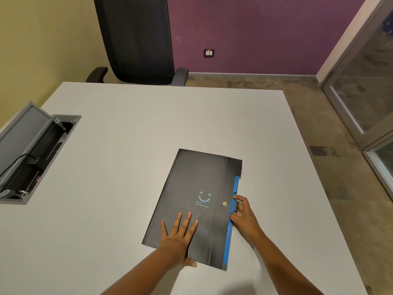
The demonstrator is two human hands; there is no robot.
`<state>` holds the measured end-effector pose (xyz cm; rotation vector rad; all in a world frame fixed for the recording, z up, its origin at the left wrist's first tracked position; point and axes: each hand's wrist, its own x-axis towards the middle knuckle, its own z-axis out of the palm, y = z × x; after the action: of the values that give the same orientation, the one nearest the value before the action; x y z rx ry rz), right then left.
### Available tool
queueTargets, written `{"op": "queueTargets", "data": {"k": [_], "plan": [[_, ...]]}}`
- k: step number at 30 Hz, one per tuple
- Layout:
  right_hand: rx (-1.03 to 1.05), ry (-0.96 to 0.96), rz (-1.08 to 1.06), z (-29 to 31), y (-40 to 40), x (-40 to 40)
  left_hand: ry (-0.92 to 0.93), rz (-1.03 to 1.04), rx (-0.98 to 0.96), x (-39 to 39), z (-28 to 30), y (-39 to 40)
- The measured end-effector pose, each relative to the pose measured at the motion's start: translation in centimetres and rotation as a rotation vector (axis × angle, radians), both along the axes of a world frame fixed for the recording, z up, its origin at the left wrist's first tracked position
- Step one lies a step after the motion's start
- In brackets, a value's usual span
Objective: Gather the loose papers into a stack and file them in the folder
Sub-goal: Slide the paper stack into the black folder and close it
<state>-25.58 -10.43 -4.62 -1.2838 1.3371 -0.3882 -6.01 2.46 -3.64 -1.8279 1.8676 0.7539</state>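
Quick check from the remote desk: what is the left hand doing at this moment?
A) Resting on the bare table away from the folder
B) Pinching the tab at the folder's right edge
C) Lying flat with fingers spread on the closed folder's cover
C: the left hand lies flat, fingers spread, on the black folder; the right hand is the one at the edge tab.

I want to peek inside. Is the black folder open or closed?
Closed. The folder lies flat on the table, cover down; the left hand presses on it and the right hand pinches its clasp tab.

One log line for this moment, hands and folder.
folder: closed, flat on table | left hand: flat on cover | right hand: pinching clasp tab at edge | loose papers: none visible
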Motion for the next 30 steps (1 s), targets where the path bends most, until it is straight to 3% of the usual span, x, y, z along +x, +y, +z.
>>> {"op": "queueTargets", "data": {"k": [13, 22, 30], "plan": [[0.102, -0.167, -0.230, -0.6, -0.1, 0.2, -0.005, 0.022, -0.004, -0.2, -0.5, -0.3], [0.068, -0.007, -0.346, -0.3, -0.1, 1.0, 0.000, -0.001, -0.003, -0.5, -0.7, 0.2], [0.259, -0.199, -0.345, 1.2, -0.4, 0.5, -0.012, 0.014, -0.014, -0.5, -0.8, 0.0]]}}
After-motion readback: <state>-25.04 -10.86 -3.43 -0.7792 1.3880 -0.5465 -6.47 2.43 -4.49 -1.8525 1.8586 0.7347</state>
